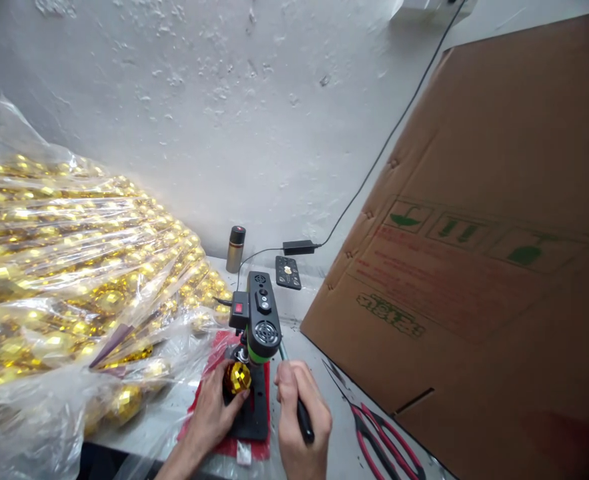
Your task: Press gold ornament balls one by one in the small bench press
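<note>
A shiny gold faceted ball (240, 378) sits between the thumb and fingers of my left hand (214, 403), over the black base plate (257, 417) of a small bench machine. The machine's black head (263, 320), with round vents and a green band underneath, stands just above and behind the ball. Whether its lower end touches the ball I cannot tell. My right hand (303, 413) is closed around a lever with a black grip (305, 420), right of the base; its thin metal rod runs up to the machine head.
A clear plastic bag (139, 267) of gold balls fills the left. Behind the machine are a spray can (235, 250), a phone (288, 273) and a power adapter (299, 247). Red-handled scissors (381, 433) lie right, beside a large cardboard box (474, 267). Red sheeting (197, 410) lies under the base.
</note>
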Demonstrator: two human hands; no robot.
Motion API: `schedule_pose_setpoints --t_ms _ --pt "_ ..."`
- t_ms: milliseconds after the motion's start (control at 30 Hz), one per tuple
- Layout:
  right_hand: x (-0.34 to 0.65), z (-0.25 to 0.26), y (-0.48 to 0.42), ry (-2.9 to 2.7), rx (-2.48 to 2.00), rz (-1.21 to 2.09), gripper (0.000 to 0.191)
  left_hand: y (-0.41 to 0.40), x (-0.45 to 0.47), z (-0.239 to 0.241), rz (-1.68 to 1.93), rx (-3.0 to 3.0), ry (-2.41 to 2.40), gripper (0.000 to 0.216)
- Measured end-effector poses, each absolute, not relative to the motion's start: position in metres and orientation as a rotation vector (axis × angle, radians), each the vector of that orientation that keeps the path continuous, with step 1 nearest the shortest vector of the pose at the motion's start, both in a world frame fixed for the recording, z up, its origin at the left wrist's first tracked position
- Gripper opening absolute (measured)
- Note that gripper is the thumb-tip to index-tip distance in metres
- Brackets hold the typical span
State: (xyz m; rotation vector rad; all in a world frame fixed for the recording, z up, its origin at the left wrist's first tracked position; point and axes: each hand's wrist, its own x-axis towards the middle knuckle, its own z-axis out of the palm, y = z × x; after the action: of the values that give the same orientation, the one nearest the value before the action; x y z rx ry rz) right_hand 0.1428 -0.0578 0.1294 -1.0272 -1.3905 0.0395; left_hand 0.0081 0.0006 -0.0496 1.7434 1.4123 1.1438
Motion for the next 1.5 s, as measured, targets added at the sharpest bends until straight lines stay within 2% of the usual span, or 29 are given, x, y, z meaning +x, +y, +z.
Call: schedule_pose_setpoints --t_ms 367,800,1000,1267,1500 --pt "0.143 0.126 -0.059 -1.389 -1.011 0.045 0.030 -0.009 0.009 -0.044 1.118 2.128 1.201 0.054" --pt "0.145 0.108 -0.063 -1.377 -1.025 0.138 0.025 -0.007 0.018 -0.051 1.138 1.827 1.343 0.054" --pt "0.126 0.107 -0.067 -1.140 -1.059 0.254 0.029 -0.009 0.019 -0.053 1.118 1.783 1.342 0.055" --pt "0.119 0.077 -0.066 -1.062 -1.045 0.214 0.031 -0.011 0.020 -0.051 1.088 1.797 1.331 0.050" --pt "0.118 0.072 -0.064 -1.034 -1.059 0.180 0.039 -0.012 0.019 -0.045 1.057 1.786 1.316 0.053"
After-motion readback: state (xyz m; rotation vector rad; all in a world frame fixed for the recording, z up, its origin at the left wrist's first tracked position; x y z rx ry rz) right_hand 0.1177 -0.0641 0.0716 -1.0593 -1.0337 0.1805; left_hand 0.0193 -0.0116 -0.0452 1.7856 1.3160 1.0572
